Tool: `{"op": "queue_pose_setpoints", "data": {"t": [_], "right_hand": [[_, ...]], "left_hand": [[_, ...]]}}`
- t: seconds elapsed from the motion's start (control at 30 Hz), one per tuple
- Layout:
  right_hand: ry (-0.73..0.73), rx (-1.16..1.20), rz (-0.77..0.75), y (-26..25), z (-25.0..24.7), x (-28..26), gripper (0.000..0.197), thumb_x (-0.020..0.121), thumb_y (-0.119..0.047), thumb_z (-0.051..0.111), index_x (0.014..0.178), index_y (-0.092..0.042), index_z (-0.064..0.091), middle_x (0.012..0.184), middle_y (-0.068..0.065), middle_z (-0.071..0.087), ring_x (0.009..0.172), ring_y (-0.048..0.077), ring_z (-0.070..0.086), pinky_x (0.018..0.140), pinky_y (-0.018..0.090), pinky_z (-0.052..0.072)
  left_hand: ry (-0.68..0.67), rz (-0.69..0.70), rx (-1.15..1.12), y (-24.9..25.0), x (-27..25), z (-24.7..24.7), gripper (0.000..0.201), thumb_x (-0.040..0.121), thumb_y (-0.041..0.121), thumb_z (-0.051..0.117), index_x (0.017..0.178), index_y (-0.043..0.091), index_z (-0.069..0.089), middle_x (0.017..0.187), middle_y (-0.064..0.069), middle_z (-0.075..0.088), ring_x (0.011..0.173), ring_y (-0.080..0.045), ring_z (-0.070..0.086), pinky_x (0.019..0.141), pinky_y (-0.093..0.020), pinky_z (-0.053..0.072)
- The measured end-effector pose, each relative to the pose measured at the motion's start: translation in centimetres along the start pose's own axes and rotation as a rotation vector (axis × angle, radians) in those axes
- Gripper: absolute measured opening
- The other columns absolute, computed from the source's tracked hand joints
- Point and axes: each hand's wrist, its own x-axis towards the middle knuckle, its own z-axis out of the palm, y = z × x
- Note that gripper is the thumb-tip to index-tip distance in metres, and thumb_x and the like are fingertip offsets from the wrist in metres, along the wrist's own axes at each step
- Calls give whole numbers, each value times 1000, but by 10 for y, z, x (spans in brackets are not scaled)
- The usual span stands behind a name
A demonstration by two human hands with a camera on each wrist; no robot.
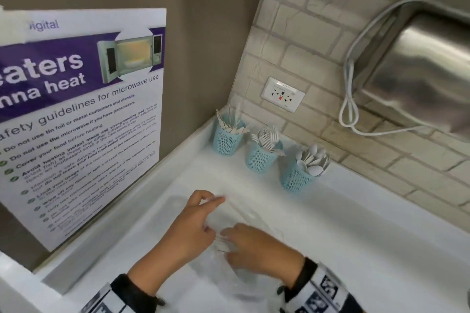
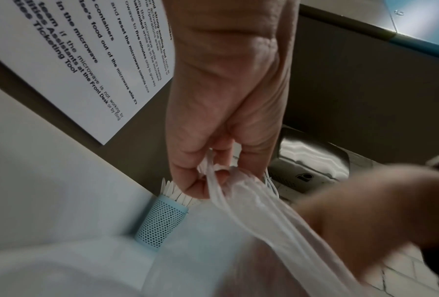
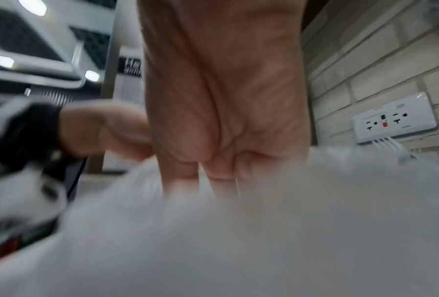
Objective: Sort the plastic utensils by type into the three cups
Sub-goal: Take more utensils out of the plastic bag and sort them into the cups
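While right hand point(image 1: 250, 245) lies flat, left hand point(image 2: 220, 128) fingers point(image 2: 187, 180) pinch white utensils point(image 2: 258, 209).

Three cups stand in a diagonal row along the back edge of the counter point(image 1: 356, 223): the knife cup point(image 1: 227, 138) in the back-left corner, the fork cup point(image 1: 262, 156) beside it, the spoon cup point(image 1: 297, 175) rightmost. A poster point(image 1: 84, 119) hangs left; an outlet point(image 1: 282, 94) sits behind the cups.
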Motion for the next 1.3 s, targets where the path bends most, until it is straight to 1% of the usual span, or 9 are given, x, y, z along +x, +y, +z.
{"op": "queue_pose_setpoints", "data": {"t": [0.1,0.23,0.43,0.63,0.87,1.0,1.17,1.23,1.3], "right_hand": [[-35,-134,129,8,36,9,63,96,-25,49,150,-14,18,145,17,29,129,36,35,104,42,34],[94,-201,144,8,47,14,48,96,-21,47,141,-10,33,139,15,34,125,32,36,100,40,34],[180,-165,132,8,39,18,29,96,-16,44,123,-8,51,125,12,47,112,30,49,73,31,32],[125,-197,77,8,47,15,36,95,-15,48,130,-11,43,129,12,44,116,30,43,80,38,36],[269,-89,93,12,38,10,24,97,-18,45,120,-12,49,123,8,51,115,27,47,86,33,38],[315,-7,116,15,22,2,20,97,-22,45,114,-13,50,114,8,59,105,26,56,72,30,33],[453,263,90,12,-4,-20,4,88,-22,57,86,-26,57,85,-6,66,79,9,60,74,28,46],[538,442,63,10,-16,-31,16,85,-18,65,76,-30,60,78,-8,67,72,3,59,71,20,45],[648,622,12,4,-29,-42,18,83,-13,69,76,-28,64,81,-5,70,74,7,63,74,24,48]], "left_hand": [[-17,-2,-7,1,-2,1,69,81,-9,49,138,30,43,123,11,32,56,-2,49,66,-3,38],[-4,6,-12,-2,-2,0,68,80,-8,50,138,28,45,124,10,33,56,-1,49,66,-2,37],[13,-5,-43,-5,-3,0,68,81,-8,50,137,30,46,121,11,35,61,0,51,68,-4,39],[-7,-4,-44,-4,-5,2,69,82,-6,49,139,33,43,122,13,35,63,0,50,69,-3,39],[0,-18,-54,-7,-5,0,69,81,-7,48,137,32,45,121,13,36,63,-3,48,67,-5,39],[3,-10,-49,-6,-4,1,68,81,-7,49,138,32,45,121,13,36,64,-2,48,65,-5,39],[-21,-16,-15,-5,-4,1,67,83,-4,49,139,33,42,123,12,35,67,-1,49,66,-4,39],[-13,-35,16,-4,-5,-1,62,87,6,52,140,35,40,124,12,33,76,1,49,74,-4,39],[58,-69,175,0,-5,-1,52,89,30,58,136,42,40,126,14,29,108,-2,42,93,-16,37]]}}
